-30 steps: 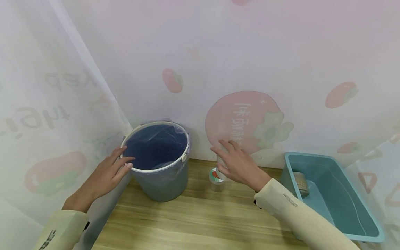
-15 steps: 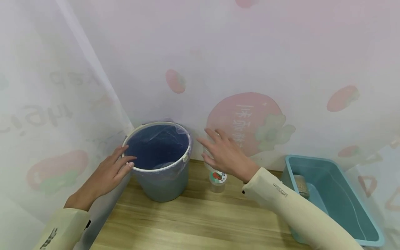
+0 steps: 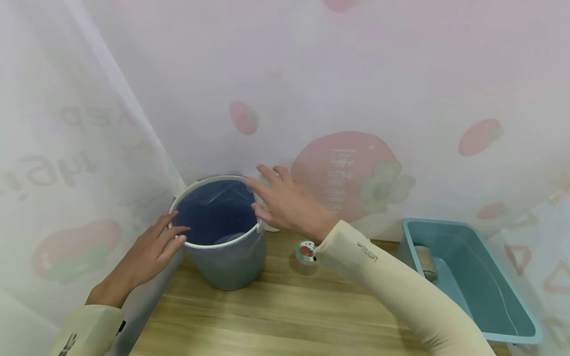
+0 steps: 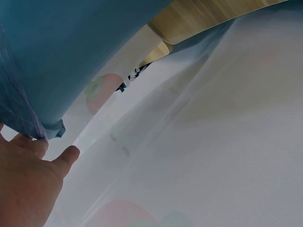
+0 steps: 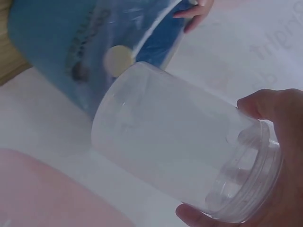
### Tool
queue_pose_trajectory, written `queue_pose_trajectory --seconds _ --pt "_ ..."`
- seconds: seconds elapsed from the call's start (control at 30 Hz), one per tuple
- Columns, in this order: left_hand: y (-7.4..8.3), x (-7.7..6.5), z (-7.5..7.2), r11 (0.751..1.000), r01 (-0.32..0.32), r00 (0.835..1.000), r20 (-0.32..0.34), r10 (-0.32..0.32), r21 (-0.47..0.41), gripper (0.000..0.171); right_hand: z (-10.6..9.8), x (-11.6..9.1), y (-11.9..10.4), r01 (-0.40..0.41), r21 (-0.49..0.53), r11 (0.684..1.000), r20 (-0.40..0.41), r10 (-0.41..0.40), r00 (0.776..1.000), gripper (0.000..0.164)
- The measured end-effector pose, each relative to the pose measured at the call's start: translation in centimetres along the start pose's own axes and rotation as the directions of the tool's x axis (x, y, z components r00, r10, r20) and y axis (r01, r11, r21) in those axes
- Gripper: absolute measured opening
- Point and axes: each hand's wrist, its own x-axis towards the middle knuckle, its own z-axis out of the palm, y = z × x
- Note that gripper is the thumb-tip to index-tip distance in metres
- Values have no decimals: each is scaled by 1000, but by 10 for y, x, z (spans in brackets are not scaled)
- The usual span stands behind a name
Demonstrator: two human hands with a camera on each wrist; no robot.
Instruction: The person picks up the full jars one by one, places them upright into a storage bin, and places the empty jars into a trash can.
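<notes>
A blue bucket (image 3: 231, 267) with a white rim and a clear plastic liner stands at the left of the table. My left hand (image 3: 140, 257) rests on its left rim, fingertips reaching over the edge. In the left wrist view the thumb (image 4: 66, 158) points away from the bucket wall. My right hand (image 3: 294, 205) is at the bucket's right rim and holds a clear plastic jar (image 5: 165, 137), mostly hidden under the hand in the head view. The right wrist view shows the jar lying slanted, gripped round its ridged end, its smooth end towards the bucket.
A small clear tub with a tomato picture on its lid (image 3: 306, 250) stands right of the bucket, partly behind my right sleeve. A teal bin (image 3: 483, 277) on the right holds a brownish cylindrical thing (image 3: 426, 262). A white strawberry-print curtain (image 3: 285, 99) hangs behind the wooden table (image 3: 276, 316).
My right hand has moved left and up with the jar, from above the small tub to the bucket's right rim. The left hand has stayed on the left rim.
</notes>
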Motion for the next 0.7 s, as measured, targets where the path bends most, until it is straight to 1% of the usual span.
queue_pose_trajectory --seconds 0.13,0.23,0.37,0.53,0.7 --pt "0 -1 0 1000 -5 1000 0 5 5 39 -3 14 -12 -17 13 1000 31 16 999 53" --pt "0 -2 -2 1000 -3 1000 0 3 7 39 -5 25 -20 -13 -3 1000 54 13 998 54" --pt "2 -4 -5 1000 7 1000 -10 -7 6 38 -3 38 -30 -7 -37 999 106 11 994 55" --pt "1 -5 -6 1000 13 1000 -7 -12 13 39 8 52 -43 -11 -62 998 175 22 984 56" --pt "1 -6 -4 1000 23 1000 -1 -23 4 40 24 64 -54 -11 -72 997 198 25 980 57"
